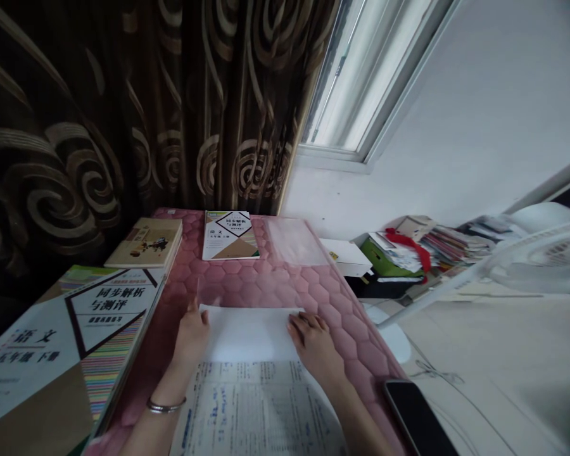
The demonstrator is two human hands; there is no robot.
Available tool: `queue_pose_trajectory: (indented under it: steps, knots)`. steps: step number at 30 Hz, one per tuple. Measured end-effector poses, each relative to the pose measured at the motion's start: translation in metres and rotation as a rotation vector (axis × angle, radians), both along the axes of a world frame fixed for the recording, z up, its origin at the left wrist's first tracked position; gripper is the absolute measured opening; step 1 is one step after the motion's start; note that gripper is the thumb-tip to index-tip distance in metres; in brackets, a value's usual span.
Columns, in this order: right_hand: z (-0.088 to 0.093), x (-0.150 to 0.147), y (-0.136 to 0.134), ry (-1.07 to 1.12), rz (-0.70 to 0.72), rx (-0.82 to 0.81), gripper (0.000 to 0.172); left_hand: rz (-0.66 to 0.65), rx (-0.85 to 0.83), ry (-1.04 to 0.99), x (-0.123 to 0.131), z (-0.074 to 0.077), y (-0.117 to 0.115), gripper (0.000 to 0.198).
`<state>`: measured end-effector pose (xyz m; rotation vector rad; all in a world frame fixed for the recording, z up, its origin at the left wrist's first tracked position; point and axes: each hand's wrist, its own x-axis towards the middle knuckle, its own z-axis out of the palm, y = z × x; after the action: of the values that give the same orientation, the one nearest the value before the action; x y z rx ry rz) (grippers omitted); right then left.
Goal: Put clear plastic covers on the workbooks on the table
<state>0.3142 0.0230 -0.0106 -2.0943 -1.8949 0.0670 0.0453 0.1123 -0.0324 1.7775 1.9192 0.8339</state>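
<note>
1. Printed worksheet (254, 411) lies nearest, just beside a blank white sheet (249, 334), on a pink quilted mat (344, 326).
2. Sheet's edges are touched by the left hand (190, 335) and the right hand (316, 348); both are kept open, not clenched.
3. Green box (373, 258) is placed far right, with papers (401, 258) inside.

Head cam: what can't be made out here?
- Workbook: print too small and blurred to read; bottom edge cuts it off.
- White sheet: side edges partly hidden by left hand and right hand.
- Phone: cut off by bottom edge.
- Large book: cut off by left and bottom edges.
- Paper pile: items too small to tell; fan blocks its right end.
</note>
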Motion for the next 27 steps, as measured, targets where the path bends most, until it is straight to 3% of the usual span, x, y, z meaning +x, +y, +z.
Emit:
queue_pose_trajectory:
  steps: [11,16,20,23,27]
  knots:
    - [-0.003,0.001,0.004,-0.009,0.028,-0.006,0.041,-0.023,0.027,0.556,0.016,0.024,-0.017,0.044]
    - [-0.006,0.001,0.005,-0.029,0.026,0.001,0.040,-0.362,0.102,0.601,0.028,0.028,-0.007,0.060]
    - [-0.008,0.002,0.005,-0.040,0.029,0.017,0.041,-0.566,0.092,0.568,0.036,0.030,0.007,0.060]
    - [-0.006,0.001,0.004,-0.041,0.027,0.019,0.041,-0.668,0.054,0.588,0.040,0.033,0.012,0.059]
    - [-0.004,0.000,0.003,-0.029,0.025,0.025,0.040,-0.683,0.047,0.672,0.045,0.037,0.013,0.060]
